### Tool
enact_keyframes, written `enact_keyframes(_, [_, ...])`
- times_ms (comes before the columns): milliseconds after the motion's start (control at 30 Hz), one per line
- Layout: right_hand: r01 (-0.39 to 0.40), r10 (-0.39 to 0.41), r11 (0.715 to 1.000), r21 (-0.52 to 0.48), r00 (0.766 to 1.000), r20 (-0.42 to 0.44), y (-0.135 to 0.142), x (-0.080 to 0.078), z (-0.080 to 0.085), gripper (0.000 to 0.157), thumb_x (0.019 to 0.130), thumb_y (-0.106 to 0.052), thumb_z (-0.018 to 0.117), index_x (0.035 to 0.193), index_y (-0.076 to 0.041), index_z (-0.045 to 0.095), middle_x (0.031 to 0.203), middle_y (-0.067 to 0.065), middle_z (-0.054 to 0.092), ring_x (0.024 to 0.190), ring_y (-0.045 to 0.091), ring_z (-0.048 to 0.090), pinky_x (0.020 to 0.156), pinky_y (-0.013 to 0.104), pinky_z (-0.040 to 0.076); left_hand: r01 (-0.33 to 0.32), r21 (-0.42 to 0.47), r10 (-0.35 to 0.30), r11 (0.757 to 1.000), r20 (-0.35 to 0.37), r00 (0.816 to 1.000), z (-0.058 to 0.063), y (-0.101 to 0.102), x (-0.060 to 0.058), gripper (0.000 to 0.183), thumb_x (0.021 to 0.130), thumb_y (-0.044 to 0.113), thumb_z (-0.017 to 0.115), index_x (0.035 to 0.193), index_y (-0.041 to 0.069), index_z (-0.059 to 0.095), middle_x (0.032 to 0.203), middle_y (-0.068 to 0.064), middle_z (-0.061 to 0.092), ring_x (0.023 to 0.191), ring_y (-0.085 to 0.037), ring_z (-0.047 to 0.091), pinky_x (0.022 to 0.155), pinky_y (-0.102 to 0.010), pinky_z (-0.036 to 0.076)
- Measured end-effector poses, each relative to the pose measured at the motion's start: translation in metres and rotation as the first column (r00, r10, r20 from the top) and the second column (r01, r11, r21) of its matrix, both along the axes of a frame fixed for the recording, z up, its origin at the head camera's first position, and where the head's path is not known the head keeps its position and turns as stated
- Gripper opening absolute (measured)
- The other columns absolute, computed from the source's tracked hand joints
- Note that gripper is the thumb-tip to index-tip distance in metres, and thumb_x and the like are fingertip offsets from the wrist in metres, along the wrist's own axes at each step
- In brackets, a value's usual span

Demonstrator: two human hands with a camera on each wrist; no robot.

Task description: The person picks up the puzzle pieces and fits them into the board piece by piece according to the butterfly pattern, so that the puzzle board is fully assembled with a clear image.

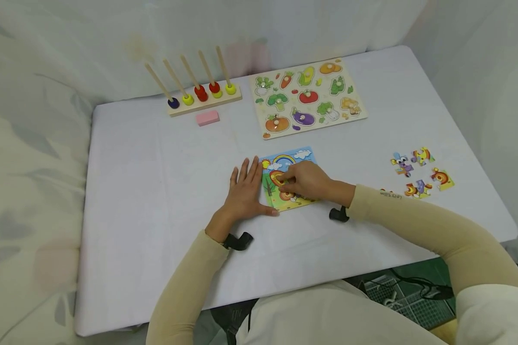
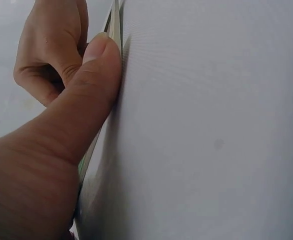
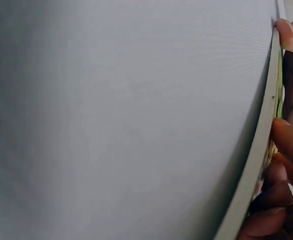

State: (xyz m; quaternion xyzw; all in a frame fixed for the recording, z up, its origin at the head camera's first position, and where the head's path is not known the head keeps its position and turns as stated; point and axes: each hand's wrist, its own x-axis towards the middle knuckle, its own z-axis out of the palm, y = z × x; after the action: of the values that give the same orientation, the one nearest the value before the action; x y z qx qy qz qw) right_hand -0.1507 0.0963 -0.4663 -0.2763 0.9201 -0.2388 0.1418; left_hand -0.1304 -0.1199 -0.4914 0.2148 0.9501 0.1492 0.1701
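A small picture puzzle board [image 1: 293,205] with a rainbow, a sun and a tree lies on the table before the person. The left hand [image 1: 244,197] rests along its left side, fingers straight, with the thumb [image 2: 99,75] on the near left corner. Over the middle of the board, the right hand [image 1: 307,181] has curled fingers, and its index finger and thumb pinch at a red and yellow puzzle piece [image 1: 276,175]. Right-hand fingertips [image 3: 281,129] meet the board's face in the right wrist view. The right hand hides part of the picture.
Several loose puzzle pieces [image 1: 442,178] lie to the right, some beside the right sleeve. A vegetable peg board [image 1: 259,112] sits at the back. Left of it stand a wooden peg stacker [image 1: 237,95] with coloured beads and a pink block [image 1: 207,118].
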Motion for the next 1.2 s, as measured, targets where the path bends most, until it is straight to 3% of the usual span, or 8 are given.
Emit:
enact_keyframes(367, [-0.113, 0.122, 0.991, 0.078, 0.985, -0.124, 0.001, 0.002, -0.001, 0.029, 0.094, -0.032, 0.062, 0.116, -0.016, 0.072, 0.064, -0.004, 0.055, 0.053, 0.009, 0.043, 0.051, 0.024, 0.031, -0.001, 0.002, 0.001, 1.000, -0.001, 1.000, 0.002, -0.001, 0.000, 0.141, 0.057, 0.079, 0.071, 0.155, 0.012, -0.006, 0.162, -0.002, -0.015, 0.148, -0.024, -0.019, 0.118, -0.051, -0.008])
enact_keyframes(433, [-0.129, 0.153, 0.981, 0.146, 0.974, -0.165, 0.000, 0.003, 0.000, 0.030, 0.095, -0.032, 0.059, 0.120, -0.017, 0.069, 0.068, -0.002, 0.059, 0.055, 0.010, 0.047, 0.051, 0.025, 0.035, 0.003, -0.002, -0.003, 1.000, -0.004, 1.000, 0.002, -0.001, 0.000, 0.141, 0.057, 0.080, 0.070, 0.155, 0.012, -0.006, 0.162, -0.002, -0.015, 0.148, -0.024, -0.019, 0.118, -0.051, -0.008])
enact_keyframes(533, [-0.163, 0.236, 0.945, 0.282, 0.940, -0.245, -0.001, 0.004, 0.002, 0.031, 0.096, -0.028, 0.059, 0.125, -0.020, 0.066, 0.081, 0.002, 0.067, 0.065, 0.013, 0.059, 0.055, 0.027, 0.047, 0.007, -0.003, -0.007, 1.000, -0.013, 1.000, 0.002, 0.000, -0.002, 0.141, 0.057, 0.080, 0.070, 0.155, 0.012, -0.006, 0.162, -0.002, -0.015, 0.148, -0.024, -0.019, 0.118, -0.052, -0.008])
enact_keyframes(600, [-0.179, 0.269, 0.932, 0.316, 0.925, -0.267, -0.003, 0.003, 0.005, 0.030, 0.097, -0.027, 0.057, 0.124, -0.019, 0.067, 0.086, 0.003, 0.070, 0.070, 0.015, 0.063, 0.057, 0.030, 0.051, 0.007, -0.004, -0.007, 1.000, -0.015, 1.000, 0.003, 0.001, -0.002, 0.141, 0.057, 0.080, 0.070, 0.155, 0.012, -0.005, 0.162, -0.002, -0.014, 0.148, -0.024, -0.019, 0.118, -0.052, -0.007])
enact_keyframes(667, [-0.183, 0.268, 0.933, 0.311, 0.929, -0.256, -0.004, 0.002, 0.006, 0.030, 0.097, -0.027, 0.058, 0.124, -0.019, 0.067, 0.089, 0.002, 0.070, 0.072, 0.015, 0.063, 0.058, 0.030, 0.051, 0.003, 0.002, -0.003, 1.000, -0.008, 1.000, 0.004, 0.001, -0.002, 0.141, 0.056, 0.080, 0.071, 0.155, 0.012, -0.004, 0.162, -0.002, -0.013, 0.148, -0.025, -0.018, 0.118, -0.051, -0.008])
enact_keyframes(867, [-0.161, 0.187, 0.964, 0.210, 0.976, -0.112, -0.005, -0.001, 0.007, 0.042, 0.097, -0.035, 0.056, 0.136, -0.021, 0.056, 0.090, 0.000, 0.067, 0.069, 0.012, 0.055, 0.056, 0.026, 0.043, -0.001, 0.003, 0.001, 1.000, 0.001, 1.000, 0.004, 0.001, -0.002, 0.140, 0.057, 0.080, 0.070, 0.155, 0.012, -0.004, 0.162, -0.001, -0.015, 0.148, -0.025, -0.019, 0.118, -0.051, -0.009])
enact_keyframes(1033, [-0.203, 0.219, 0.958, 0.205, 0.974, -0.061, -0.005, -0.001, 0.006, 0.042, 0.099, -0.033, 0.053, 0.139, -0.023, 0.053, 0.100, 0.002, 0.065, 0.076, 0.012, 0.054, 0.060, 0.024, 0.044, -0.002, 0.000, 0.002, 1.000, 0.003, 1.000, 0.005, 0.000, -0.002, 0.141, 0.057, 0.080, 0.070, 0.155, 0.012, -0.004, 0.162, 0.000, -0.016, 0.148, -0.024, -0.020, 0.118, -0.050, -0.011])
enact_keyframes(1200, [-0.236, 0.250, 0.946, 0.221, 0.968, -0.035, -0.007, -0.001, 0.009, 0.040, 0.099, -0.030, 0.052, 0.139, -0.024, 0.053, 0.093, 0.002, 0.062, 0.072, 0.012, 0.051, 0.058, 0.024, 0.041, -0.003, 0.004, 0.003, 1.000, 0.007, 1.000, 0.004, -0.001, -0.002, 0.141, 0.056, 0.079, 0.071, 0.155, 0.011, -0.004, 0.162, -0.001, -0.015, 0.148, -0.024, -0.021, 0.118, -0.050, -0.011])
